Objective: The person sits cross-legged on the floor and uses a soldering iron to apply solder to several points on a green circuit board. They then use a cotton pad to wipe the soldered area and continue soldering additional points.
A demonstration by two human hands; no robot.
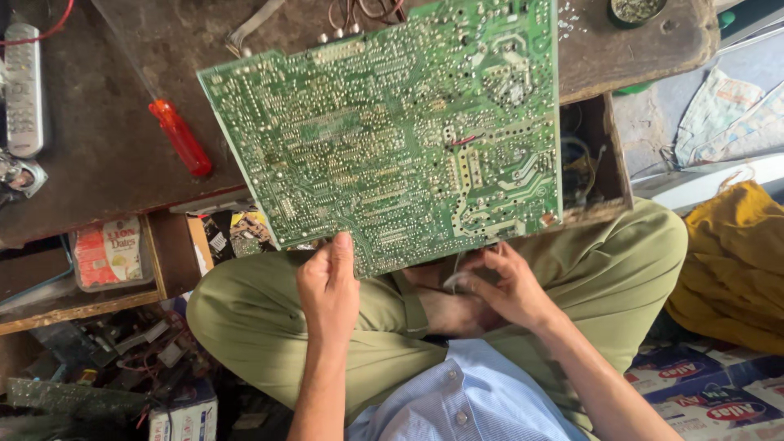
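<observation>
A large green circuit board (pixel 392 131) is held solder side up, tilted over my crossed legs and the edge of a dark wooden bench (pixel 106 155). My left hand (pixel 327 286) pinches the board's near edge, thumb on top. My right hand (pixel 506 286) is below the board's near right edge, fingers curled around a thin pale wire or small item that is blurred; what it holds I cannot tell. Several wires run off the board's far edge.
A red-handled screwdriver (pixel 181 137) lies on the bench left of the board. A grey remote control (pixel 23 90) sits at the far left. Open drawers (pixel 171 253) hold boxes and parts. A yellow cloth (pixel 735 261) lies at right, cartons (pixel 702 392) below it.
</observation>
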